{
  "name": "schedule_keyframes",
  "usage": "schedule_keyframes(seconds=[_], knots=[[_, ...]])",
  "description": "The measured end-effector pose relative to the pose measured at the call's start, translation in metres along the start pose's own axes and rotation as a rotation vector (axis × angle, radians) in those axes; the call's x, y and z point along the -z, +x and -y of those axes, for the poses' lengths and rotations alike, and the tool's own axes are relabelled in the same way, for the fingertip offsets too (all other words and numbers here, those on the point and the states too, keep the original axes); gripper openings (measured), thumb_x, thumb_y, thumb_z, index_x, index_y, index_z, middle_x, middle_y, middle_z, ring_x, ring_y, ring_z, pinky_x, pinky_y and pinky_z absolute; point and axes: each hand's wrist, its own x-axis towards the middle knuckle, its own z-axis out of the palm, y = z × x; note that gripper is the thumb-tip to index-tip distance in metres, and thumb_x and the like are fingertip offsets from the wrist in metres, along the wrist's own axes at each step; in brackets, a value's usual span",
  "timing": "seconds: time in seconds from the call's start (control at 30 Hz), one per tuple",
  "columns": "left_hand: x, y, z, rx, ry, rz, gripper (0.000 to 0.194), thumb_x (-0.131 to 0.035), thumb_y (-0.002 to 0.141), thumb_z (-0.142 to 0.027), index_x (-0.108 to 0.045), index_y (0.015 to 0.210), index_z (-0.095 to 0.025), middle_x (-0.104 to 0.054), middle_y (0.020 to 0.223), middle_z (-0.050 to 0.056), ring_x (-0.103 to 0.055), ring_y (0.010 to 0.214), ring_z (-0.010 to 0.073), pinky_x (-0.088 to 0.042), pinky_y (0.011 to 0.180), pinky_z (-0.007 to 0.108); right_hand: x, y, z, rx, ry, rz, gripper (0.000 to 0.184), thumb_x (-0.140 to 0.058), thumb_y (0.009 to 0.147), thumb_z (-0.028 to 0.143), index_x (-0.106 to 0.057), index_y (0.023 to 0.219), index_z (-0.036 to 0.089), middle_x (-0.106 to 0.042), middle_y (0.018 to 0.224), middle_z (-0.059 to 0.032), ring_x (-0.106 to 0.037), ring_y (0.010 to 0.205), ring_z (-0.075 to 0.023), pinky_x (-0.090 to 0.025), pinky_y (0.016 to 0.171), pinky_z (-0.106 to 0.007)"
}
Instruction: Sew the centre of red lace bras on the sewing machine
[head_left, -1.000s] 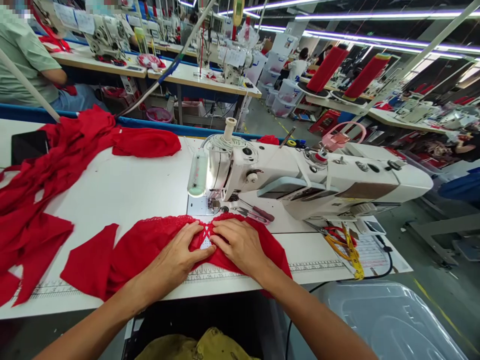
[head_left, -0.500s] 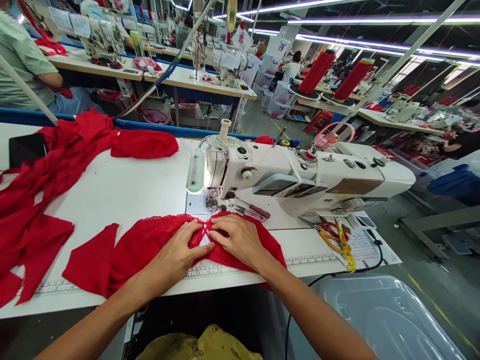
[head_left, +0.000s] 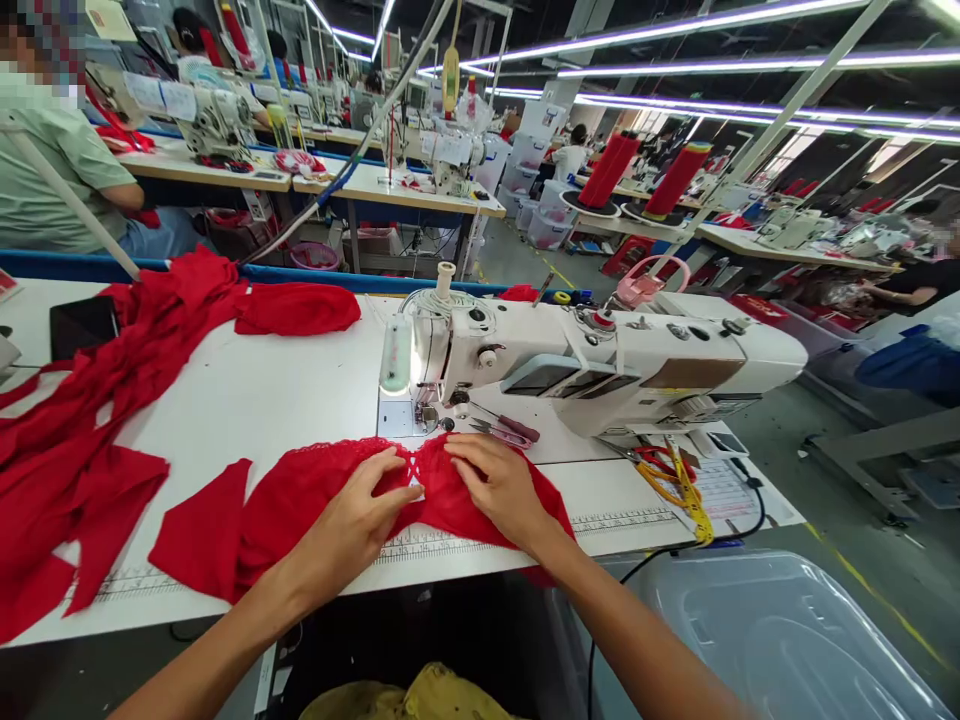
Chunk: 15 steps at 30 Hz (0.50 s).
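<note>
A red lace-edged bra [head_left: 300, 500] lies across the front of the sewing table, with a small criss-cross of straps at its centre. My left hand [head_left: 367, 510] rests on the left cup, thumb and fingers apart beside the criss-cross. On the right cup lies my right hand [head_left: 499, 490], its fingers loosely spread and the tips near the lace top edge. Both hands touch the fabric without gripping it. Just behind the bra is the presser foot [head_left: 426, 415] of a white sewing machine [head_left: 517, 335].
A heap of red fabric pieces [head_left: 97, 430] covers the table's left, beside a black phone [head_left: 84, 328]. Small scissors [head_left: 501, 432] lie under the machine arm. Orange-handled scissors [head_left: 660, 475] and a yellow tape measure [head_left: 694, 500] lie right. A clear plastic bin [head_left: 780, 630] stands below.
My right hand has shifted right, away from the centre criss-cross, opening a wider gap between my hands. My left thumb has lifted slightly. The head view has tilted up a little.
</note>
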Motion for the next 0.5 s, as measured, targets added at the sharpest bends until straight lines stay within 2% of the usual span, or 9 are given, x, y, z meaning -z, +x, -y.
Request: schedule_keyframes(seconds=[0.07, 0.13, 0.23, 0.33, 0.5], knots=[[0.005, 0.005, -0.004, 0.031, -0.05, -0.077, 0.03, -0.045, 0.1, -0.015, -0.067, 0.118, -0.02, -0.061, 0.126, 0.011, -0.06, 0.12, 0.0235, -0.056, 0.099, 0.038, -0.001, -0.005, 0.003, 0.007, 0.056, -0.036, 0.031, -0.049, 0.096, 0.01, -0.074, 0.109, 0.023, -0.075, 0.111, -0.0045, -0.069, 0.105, -0.0174, -0.056, 0.094, -0.032], [0.004, 0.011, -0.005, 0.03, -0.064, -0.115, 0.028, -0.044, 0.101, -0.016, -0.066, 0.119, -0.019, -0.065, 0.121, 0.01, -0.064, 0.113, 0.0209, -0.057, 0.097, 0.035, -0.006, -0.009, 0.006, 0.039, 0.099, -0.002, 0.029, -0.051, 0.096, 0.01, -0.073, 0.108, 0.023, -0.075, 0.111, -0.0042, -0.069, 0.104, -0.017, -0.057, 0.092, -0.03], [-0.005, 0.014, 0.0, -0.042, -0.007, -0.049, 0.029, -0.044, 0.101, -0.016, -0.066, 0.12, -0.02, -0.065, 0.125, 0.011, -0.063, 0.117, 0.0222, -0.053, 0.105, 0.044, -0.015, -0.009, 0.007, 0.08, 0.058, 0.076, 0.021, -0.057, 0.095, 0.014, -0.073, 0.103, 0.023, -0.075, 0.11, -0.0044, -0.069, 0.104, -0.0193, -0.056, 0.091, -0.034], [-0.015, 0.01, 0.008, -0.082, 0.098, 0.011, 0.031, -0.044, 0.1, -0.013, -0.064, 0.123, -0.019, -0.063, 0.13, 0.014, -0.058, 0.125, 0.0261, -0.044, 0.111, 0.057, -0.018, -0.009, 0.003, 0.092, 0.003, 0.082, 0.016, -0.057, 0.097, 0.019, -0.073, 0.101, 0.023, -0.076, 0.111, -0.0043, -0.068, 0.105, -0.0208, -0.053, 0.092, -0.037], [-0.016, 0.005, 0.012, -0.091, 0.129, 0.064, 0.034, -0.044, 0.1, -0.013, -0.063, 0.128, -0.02, -0.06, 0.134, 0.015, -0.055, 0.13, 0.0275, -0.042, 0.111, 0.06, -0.016, -0.012, -0.001, 0.077, -0.012, 0.104, 0.021, -0.054, 0.098, 0.018, -0.07, 0.112, 0.023, -0.074, 0.117, -0.0041, -0.066, 0.109, -0.0215, -0.049, 0.095, -0.039]])
